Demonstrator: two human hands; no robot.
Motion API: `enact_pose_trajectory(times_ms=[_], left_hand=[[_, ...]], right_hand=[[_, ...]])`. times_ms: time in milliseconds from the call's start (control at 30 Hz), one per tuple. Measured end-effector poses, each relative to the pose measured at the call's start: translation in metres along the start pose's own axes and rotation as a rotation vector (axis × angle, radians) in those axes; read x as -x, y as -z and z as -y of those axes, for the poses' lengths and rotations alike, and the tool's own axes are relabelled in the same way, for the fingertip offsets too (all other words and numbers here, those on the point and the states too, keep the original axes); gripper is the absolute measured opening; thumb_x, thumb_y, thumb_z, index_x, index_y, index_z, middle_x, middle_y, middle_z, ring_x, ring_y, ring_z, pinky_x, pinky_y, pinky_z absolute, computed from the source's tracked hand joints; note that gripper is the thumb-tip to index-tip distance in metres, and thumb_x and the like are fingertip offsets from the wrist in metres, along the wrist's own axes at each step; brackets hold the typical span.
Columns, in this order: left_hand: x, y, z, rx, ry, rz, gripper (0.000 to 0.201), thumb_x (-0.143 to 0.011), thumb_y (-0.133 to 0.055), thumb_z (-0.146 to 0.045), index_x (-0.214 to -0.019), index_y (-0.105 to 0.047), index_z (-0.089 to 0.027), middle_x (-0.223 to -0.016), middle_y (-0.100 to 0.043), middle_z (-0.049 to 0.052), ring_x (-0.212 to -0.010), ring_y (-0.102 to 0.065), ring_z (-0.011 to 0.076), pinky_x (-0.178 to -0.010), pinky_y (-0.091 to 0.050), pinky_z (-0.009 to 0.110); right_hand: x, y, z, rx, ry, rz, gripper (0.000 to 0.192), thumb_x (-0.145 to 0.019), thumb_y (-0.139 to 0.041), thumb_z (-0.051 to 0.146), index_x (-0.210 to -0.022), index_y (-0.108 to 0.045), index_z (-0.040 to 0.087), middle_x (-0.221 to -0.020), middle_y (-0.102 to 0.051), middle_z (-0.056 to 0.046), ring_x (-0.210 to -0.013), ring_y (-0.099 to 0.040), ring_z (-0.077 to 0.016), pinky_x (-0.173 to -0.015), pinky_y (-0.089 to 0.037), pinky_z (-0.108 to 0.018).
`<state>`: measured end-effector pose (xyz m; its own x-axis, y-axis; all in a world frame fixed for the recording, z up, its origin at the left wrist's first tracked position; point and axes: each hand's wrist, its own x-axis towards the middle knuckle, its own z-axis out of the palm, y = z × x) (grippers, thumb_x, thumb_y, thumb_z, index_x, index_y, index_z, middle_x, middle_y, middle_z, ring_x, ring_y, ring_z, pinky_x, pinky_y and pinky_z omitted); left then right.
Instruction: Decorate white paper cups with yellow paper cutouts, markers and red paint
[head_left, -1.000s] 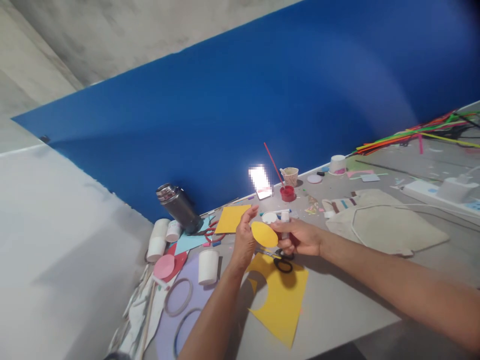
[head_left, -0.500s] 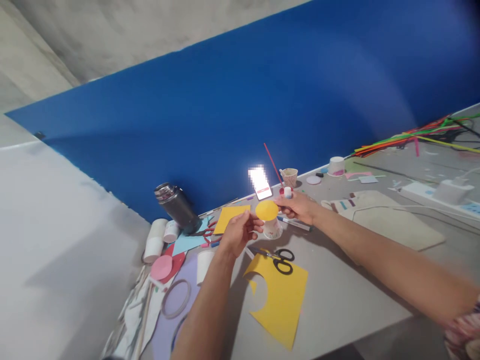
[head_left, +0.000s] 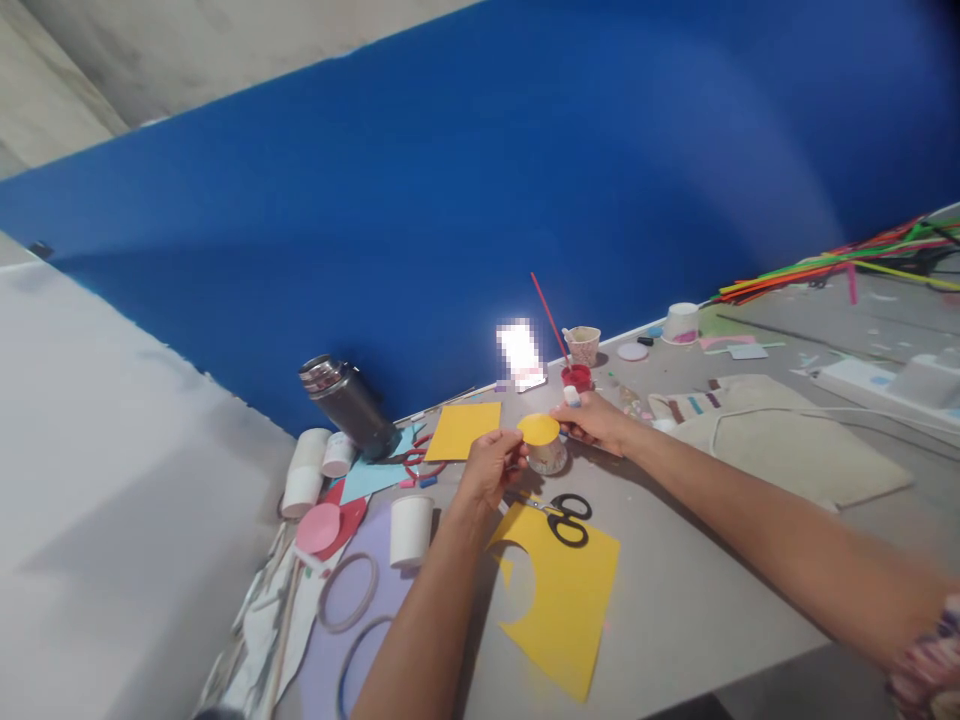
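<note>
A yellow paper circle lies over the top of an upside-down patterned paper cup. My left hand pinches the circle's left edge. At the right edge, the fingertips of my right hand are closed on the rim of the circle. A small white-capped object sticks up by the right fingers, its lower part hidden. Black-handled scissors rest on a yellow sheet with a round cut-out, just in front of the cup.
A dark flask leans at the back left near red-handled scissors and a yellow square. A white cup and tape rolls lie left. Behind are a lit phone and red paint pot; right, a cloth bag.
The yellow circle has come down from a tilted position above the cup onto its top. My left hand has moved right and now grips the circle's edge. The view has shifted slightly.
</note>
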<state>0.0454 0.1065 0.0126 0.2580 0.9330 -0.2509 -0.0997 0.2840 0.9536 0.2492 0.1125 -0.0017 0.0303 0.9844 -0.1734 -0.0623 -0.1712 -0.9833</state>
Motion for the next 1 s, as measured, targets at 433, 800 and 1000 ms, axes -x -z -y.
enact_pose_trajectory(times_ms=[433,800,1000], left_hand=[[-0.005,-0.006,0.009,-0.013,0.001,-0.046,0.026,-0.068,-0.078,-0.033,-0.068,-0.057,-0.018,-0.059,-0.059,-0.001,-0.047,-0.053,0.0096,-0.043,-0.032,0.021],[-0.007,-0.005,0.013,-0.141,-0.074,-0.139,0.031,-0.072,-0.074,-0.044,-0.067,-0.054,-0.020,-0.060,-0.054,-0.001,-0.048,-0.050,0.0115,-0.045,-0.034,0.024],[0.002,-0.006,0.009,-0.350,-0.435,-0.339,0.016,-0.085,-0.070,-0.034,-0.095,-0.071,-0.022,-0.108,-0.067,0.006,-0.105,-0.064,0.0215,-0.085,-0.052,0.032]], right_hand=[[0.002,-0.002,-0.004,0.181,0.119,-0.039,0.031,-0.075,-0.075,0.032,-0.056,-0.057,0.018,-0.046,-0.052,0.003,-0.043,-0.038,-0.0077,-0.043,-0.024,-0.024],[-0.002,-0.001,-0.009,0.183,0.122,-0.045,0.031,-0.073,-0.075,0.039,-0.058,-0.058,0.018,-0.051,-0.055,0.000,-0.044,-0.040,-0.0081,-0.043,-0.025,-0.024],[0.000,0.005,-0.005,0.169,0.212,-0.121,0.023,-0.074,-0.071,0.039,-0.082,-0.070,0.017,-0.053,-0.052,0.004,-0.048,-0.042,-0.0104,-0.046,-0.030,-0.024]])
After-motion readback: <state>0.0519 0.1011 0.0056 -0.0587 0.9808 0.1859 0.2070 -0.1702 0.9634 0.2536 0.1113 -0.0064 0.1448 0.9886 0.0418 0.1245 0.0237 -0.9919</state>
